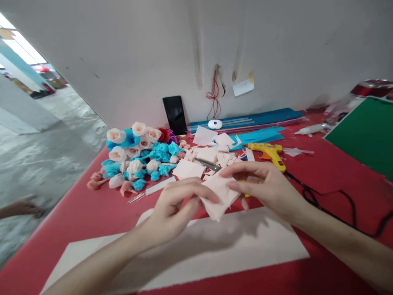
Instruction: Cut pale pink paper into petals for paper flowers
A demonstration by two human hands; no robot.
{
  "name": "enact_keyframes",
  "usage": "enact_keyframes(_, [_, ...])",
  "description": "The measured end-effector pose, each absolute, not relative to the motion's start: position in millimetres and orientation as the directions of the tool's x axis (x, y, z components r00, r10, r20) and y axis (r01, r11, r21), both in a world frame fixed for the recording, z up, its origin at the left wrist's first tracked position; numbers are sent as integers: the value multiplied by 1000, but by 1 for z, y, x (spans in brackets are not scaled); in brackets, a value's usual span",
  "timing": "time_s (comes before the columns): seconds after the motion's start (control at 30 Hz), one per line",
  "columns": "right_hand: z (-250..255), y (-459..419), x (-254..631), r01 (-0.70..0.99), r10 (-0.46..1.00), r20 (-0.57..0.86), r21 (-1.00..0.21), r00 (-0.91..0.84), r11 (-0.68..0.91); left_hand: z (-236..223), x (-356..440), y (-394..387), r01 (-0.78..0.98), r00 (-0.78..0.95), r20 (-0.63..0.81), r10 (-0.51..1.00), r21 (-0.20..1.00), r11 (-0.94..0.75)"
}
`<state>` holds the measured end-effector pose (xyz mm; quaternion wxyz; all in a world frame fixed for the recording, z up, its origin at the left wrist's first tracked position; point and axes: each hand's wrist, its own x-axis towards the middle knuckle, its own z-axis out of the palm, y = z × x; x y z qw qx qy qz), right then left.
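Note:
Both hands hold one small pale pink paper piece point(220, 196) above the red table point(101, 213). My left hand point(176, 209) pinches its left edge between thumb and fingers. My right hand point(267, 184) grips its upper right side, fingers curled over it. A large pale pink sheet point(196, 254) lies flat on the table beneath the hands. Just beyond the hands lie cut pink squares point(188, 169) and scissors point(210, 165).
A pile of blue, pink and white paper flowers point(138, 157) sits at the left. A yellow glue gun point(270, 153) with a black cord point(331, 205) lies at the right. Blue sheets point(260, 119), a black phone point(175, 114) and a green board point(368, 135) stand farther back. Another person's foot point(21, 208) shows at far left.

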<state>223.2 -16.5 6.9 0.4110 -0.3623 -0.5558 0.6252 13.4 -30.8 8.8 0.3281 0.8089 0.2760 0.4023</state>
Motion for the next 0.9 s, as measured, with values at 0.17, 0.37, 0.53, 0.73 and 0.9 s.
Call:
enact_keyframes(0.17, [11, -12, 227, -117, 913, 31, -993, -407, -18, 13, 12, -28, 156, 592, 349, 726, 835, -528])
enact_keyframes(0.37, [11, -17, 224, -48, 834, 10, -999, -552, -20, 18, 19, -27, 240, 639, 147, 755, 895, -377])
enact_keyframes(0.53, [5, -22, 221, -62, 786, 29, -998, -618, -12, 13, 23, -28, 283, 616, 177, 767, 860, -425])
enact_keyframes(0.73, [14, -22, 225, -42, 751, 42, -999, -659, 20, 15, 20, -31, 288, 619, 195, 761, 845, -451])
enact_keyframes(0.9, [16, -20, 226, 33, 846, 23, -998, -533, 49, 17, 18, -30, 291, 575, 203, 792, 854, -430])
